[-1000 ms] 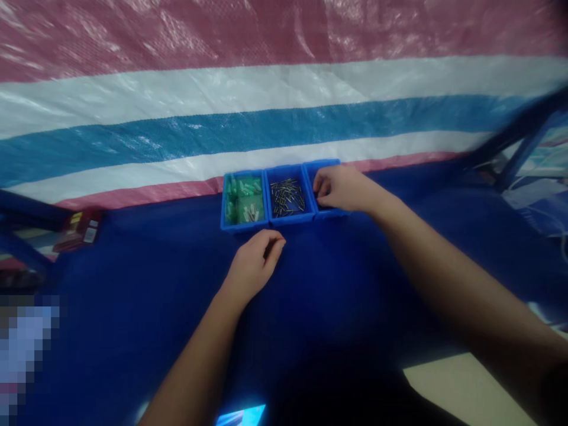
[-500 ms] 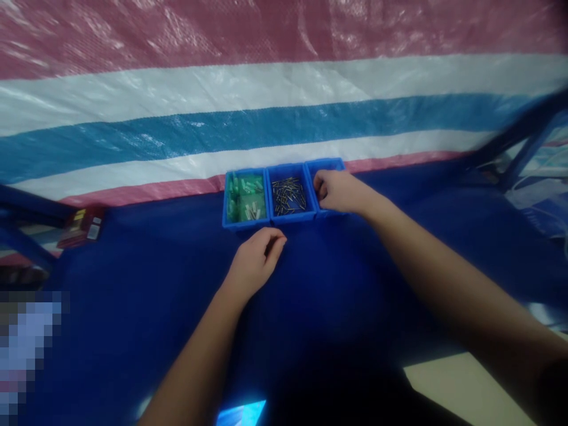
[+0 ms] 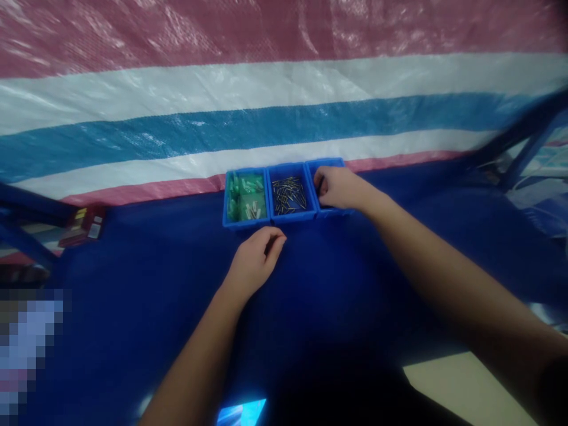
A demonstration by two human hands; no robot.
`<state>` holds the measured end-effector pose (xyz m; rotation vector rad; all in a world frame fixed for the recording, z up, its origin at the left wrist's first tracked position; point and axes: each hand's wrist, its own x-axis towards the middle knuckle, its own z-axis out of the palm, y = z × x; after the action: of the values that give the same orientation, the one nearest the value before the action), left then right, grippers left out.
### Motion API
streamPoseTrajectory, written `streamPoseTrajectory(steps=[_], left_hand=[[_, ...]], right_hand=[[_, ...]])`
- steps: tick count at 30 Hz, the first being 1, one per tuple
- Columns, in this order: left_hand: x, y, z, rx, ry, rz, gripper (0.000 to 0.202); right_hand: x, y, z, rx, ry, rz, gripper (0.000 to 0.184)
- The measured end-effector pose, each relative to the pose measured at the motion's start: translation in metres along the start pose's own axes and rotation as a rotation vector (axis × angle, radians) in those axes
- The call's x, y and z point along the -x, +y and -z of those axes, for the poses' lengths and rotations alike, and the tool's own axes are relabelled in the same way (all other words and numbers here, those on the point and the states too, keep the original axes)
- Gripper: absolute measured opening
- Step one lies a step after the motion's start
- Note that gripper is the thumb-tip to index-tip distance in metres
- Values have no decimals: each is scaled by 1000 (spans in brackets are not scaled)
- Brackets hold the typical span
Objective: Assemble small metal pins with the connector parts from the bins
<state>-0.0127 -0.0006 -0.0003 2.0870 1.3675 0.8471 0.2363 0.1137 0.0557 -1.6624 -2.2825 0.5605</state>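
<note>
My right hand [image 3: 339, 188] reaches into the right blue bin [image 3: 326, 161], its fingers curled and pinched; whatever they hold is hidden, and so is most of the bin's inside. Just in front of the bins, my left hand [image 3: 258, 255] hovers over or rests on the blue tabletop, thumb and fingertips pressed together; I cannot make out anything between them. The middle bin [image 3: 293, 218] holds many thin dark metal pins [image 3: 289, 195]. In the left bin [image 3: 245, 225] lie green translucent bags or liners with small clear and whitish pieces [image 3: 252, 209].
The three bins stand side by side at the back of the blue table [image 3: 146, 284], against a striped plastic sheet [image 3: 284, 130]. A red box [image 3: 84, 226] sits at the far left. Dark blue frame posts [image 3: 517, 127] flank the table. A bright screen [image 3: 242, 412] shows at the bottom edge.
My right hand has shifted very slightly within the right bin, its fingers still curled. My left hand and the bins stay where they were.
</note>
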Motion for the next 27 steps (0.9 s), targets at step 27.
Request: streamPoseTrajectory(steps=[27], left_hand=[[-1, 2, -3, 406, 248, -29, 7]], right_hand=[[95, -79, -78, -959, 211, -61, 17]])
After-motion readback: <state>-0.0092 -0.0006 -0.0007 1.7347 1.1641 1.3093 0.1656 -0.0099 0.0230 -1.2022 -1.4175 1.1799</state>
